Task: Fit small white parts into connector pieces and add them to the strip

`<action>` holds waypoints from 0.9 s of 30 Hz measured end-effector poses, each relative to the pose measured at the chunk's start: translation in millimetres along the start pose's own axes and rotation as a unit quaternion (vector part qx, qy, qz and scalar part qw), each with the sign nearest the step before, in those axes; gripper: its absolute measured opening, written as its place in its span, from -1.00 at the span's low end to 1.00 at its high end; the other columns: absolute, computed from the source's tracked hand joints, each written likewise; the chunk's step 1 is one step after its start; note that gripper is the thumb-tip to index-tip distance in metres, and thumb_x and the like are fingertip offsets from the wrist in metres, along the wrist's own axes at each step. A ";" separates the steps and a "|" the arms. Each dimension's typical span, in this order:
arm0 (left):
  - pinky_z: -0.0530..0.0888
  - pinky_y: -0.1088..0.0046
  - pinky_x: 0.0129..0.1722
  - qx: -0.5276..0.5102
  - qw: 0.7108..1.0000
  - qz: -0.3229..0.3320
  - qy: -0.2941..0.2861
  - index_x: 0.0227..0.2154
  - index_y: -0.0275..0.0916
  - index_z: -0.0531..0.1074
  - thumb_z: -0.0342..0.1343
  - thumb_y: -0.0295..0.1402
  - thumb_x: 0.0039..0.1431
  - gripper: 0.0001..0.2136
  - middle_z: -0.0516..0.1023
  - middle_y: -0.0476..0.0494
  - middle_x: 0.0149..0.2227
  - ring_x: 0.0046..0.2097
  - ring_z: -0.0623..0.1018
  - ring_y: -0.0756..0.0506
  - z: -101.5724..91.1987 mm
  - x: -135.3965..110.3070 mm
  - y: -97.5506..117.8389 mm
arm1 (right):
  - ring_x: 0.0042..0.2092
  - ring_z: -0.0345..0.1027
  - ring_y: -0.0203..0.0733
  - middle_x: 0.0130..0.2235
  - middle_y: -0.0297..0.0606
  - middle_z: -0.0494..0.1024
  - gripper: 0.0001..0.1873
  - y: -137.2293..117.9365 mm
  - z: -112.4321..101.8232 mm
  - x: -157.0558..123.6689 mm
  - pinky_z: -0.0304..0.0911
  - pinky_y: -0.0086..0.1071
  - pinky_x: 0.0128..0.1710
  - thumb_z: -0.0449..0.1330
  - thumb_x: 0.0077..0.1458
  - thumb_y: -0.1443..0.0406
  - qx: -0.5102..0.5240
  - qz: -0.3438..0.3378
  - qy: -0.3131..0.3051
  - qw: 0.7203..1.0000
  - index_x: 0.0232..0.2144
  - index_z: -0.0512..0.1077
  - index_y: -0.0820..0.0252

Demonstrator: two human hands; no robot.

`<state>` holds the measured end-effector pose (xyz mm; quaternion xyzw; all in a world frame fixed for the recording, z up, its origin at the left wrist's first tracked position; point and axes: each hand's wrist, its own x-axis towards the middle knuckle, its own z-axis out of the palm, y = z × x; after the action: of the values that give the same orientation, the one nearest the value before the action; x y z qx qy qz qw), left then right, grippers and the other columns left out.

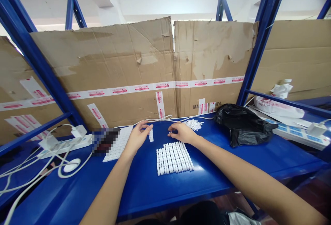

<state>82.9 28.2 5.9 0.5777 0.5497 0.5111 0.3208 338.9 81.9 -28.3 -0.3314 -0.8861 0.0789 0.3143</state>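
**Right hand point(182, 132) pinches small white plastic piece point(170, 134)**

Fingertips close narrowly on it above the blue worktop point(124, 194). The left hand point(138, 138), loosely curled, seems empty beside a short white strip point(151, 135); a ranked block point(174, 158) and loose pile point(192, 125) lie near.

hands point(138, 137) over white pcs point(174, 157), blue shelf point(103, 190) — cardboard point(103, 73)

left hand point(138, 138): short plastic strip point(151, 135) just right; plastic-piece sheet point(119, 145) just left | right hand point(182, 132): loose plastic pieces point(192, 125) just beyond; plastic-piece grid point(174, 157) just nearer the body; plastic bag point(243, 125) farther right
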 end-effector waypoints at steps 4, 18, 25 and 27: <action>0.50 0.45 -0.33 -0.159 0.978 -0.086 -0.106 -0.01 -0.32 0.50 0.34 -0.17 0.16 -0.58 0.64 -0.34 -0.05 -0.26 0.61 -0.06 13.3 -8.7 4.8 | -0.25 0.51 -0.22 -0.25 -0.27 0.66 -0.90 -1.9 -1.3 2.3 0.33 -0.38 -0.17 0.31 0.17 0.41 0.034 0.013 -0.007 0.999 -0.24 0.60 0.18; 0.57 0.41 0.05 -0.317 0.922 -0.148 -0.169 -0.20 -0.35 0.64 0.40 -0.41 0.15 -0.82 0.71 -0.27 -0.16 -0.12 0.67 -0.08 36.4 -13.4 -1.7 | -0.19 0.51 -0.25 -0.10 -0.21 0.62 -0.80 -44.0 -9.5 1.3 0.41 -0.35 -0.12 0.16 0.27 0.36 0.087 -0.080 0.112 0.987 -0.07 0.48 0.15; 0.56 0.64 -0.28 -0.364 0.893 -0.208 -0.165 -0.29 -0.37 0.65 0.35 -0.54 0.15 -0.93 0.66 -0.17 -0.34 -0.34 0.60 0.06 33.9 -13.5 4.9 | -0.23 0.45 -0.21 -0.27 -0.22 0.60 -0.90 -47.3 -6.8 0.5 0.30 -0.37 -0.21 0.14 0.29 0.40 -0.069 -0.110 0.127 0.983 -0.22 0.47 0.19; 0.54 0.66 -0.33 -0.374 0.887 -0.206 -0.177 -0.31 -0.38 0.64 0.34 -0.56 0.14 -0.95 0.63 -0.15 -0.37 -0.38 0.57 0.08 33.7 -13.0 7.1 | -0.24 0.42 -0.20 -0.29 -0.23 0.58 -0.89 -47.4 -4.9 0.4 0.26 -0.37 -0.24 0.13 0.31 0.40 -0.108 -0.119 0.119 0.980 -0.23 0.46 0.19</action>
<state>118.5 20.8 0.3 0.3694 0.3580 0.4907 0.7032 316.1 45.5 -7.7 -0.2622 -0.8787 -0.0952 0.3874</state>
